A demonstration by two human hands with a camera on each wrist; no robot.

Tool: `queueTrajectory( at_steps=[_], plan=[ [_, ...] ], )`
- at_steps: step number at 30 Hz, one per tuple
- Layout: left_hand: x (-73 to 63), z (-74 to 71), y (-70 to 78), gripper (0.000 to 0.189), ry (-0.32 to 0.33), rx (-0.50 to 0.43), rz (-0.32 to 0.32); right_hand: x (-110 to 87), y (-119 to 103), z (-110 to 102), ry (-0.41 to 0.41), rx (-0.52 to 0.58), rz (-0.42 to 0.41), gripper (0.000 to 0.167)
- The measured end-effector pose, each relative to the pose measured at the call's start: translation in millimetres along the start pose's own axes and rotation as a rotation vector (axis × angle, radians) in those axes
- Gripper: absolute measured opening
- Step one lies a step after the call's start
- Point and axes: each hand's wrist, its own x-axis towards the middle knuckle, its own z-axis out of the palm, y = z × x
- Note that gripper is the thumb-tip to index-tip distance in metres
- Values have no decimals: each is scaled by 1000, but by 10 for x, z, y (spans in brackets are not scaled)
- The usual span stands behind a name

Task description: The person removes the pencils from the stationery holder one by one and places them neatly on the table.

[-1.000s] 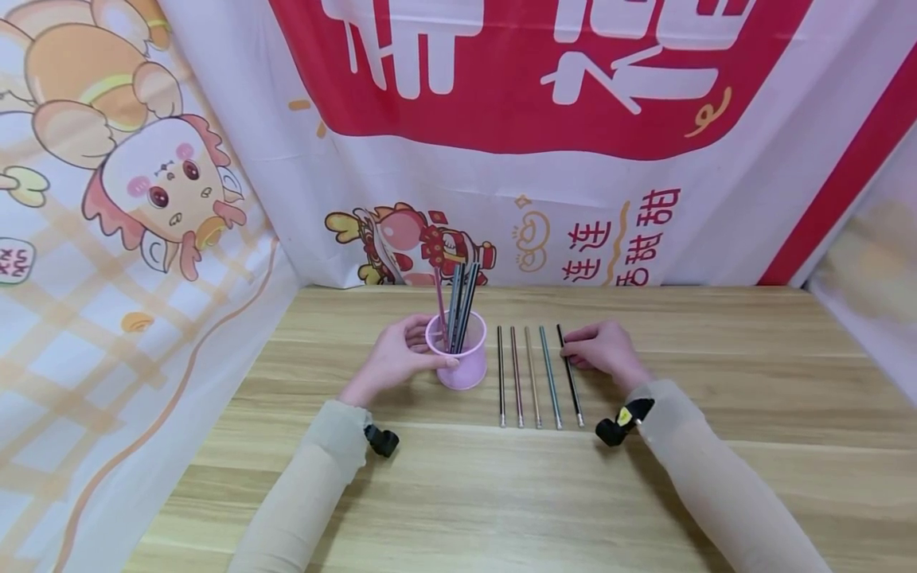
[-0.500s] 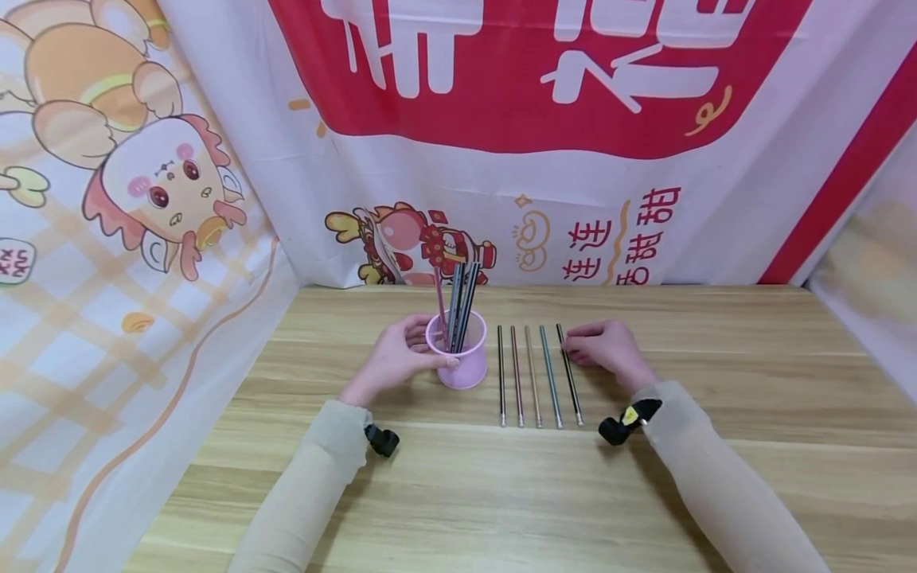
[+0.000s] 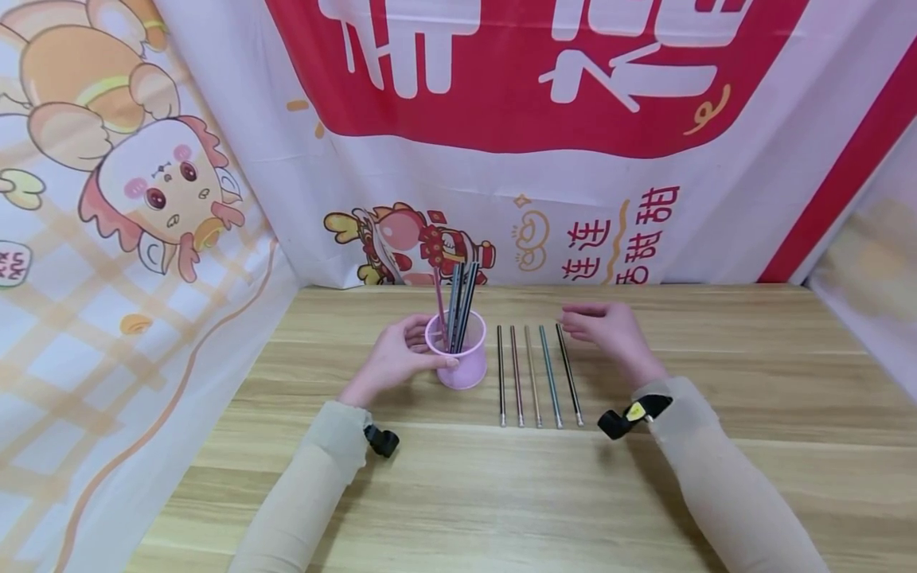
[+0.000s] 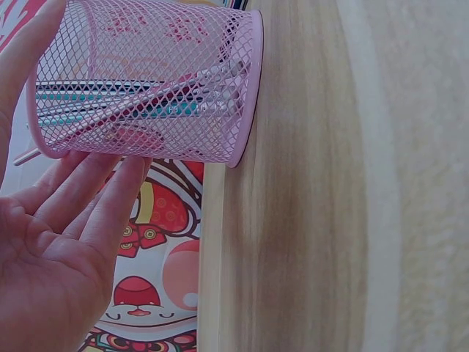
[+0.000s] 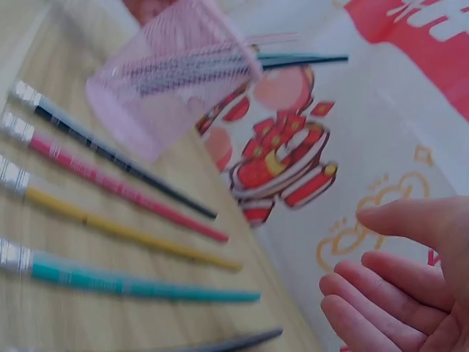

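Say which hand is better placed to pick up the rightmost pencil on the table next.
Right, I'd judge. The right hand holds nothing and is close to the far end of that pencil. The left hand grips the cup, with the other four pencils lying between.

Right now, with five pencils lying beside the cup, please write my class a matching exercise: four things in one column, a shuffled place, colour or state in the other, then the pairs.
1. left hand
2. right hand
3. cup
4. yellow pencil

A. pink mesh
B. lying in the middle of five
C. holding the cup
D. fingers empty

Pairs: 1-C, 2-D, 3-A, 4-B
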Motion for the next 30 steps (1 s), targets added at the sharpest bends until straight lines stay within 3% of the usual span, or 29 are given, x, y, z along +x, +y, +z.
queueTrajectory(
  at_steps=[15, 25, 30],
  plan=[
    [7, -8, 15, 83, -23, -41, -11, -6, -435, 576, -65, 62, -122, 44],
    [22, -4, 29, 78, -45, -44, -6, 66, -538, 897, -61, 75, -160, 41],
    [-2, -5, 15, 79, -30, -41, 8, 115, -547, 1006, -50, 18, -192, 38]
  ],
)
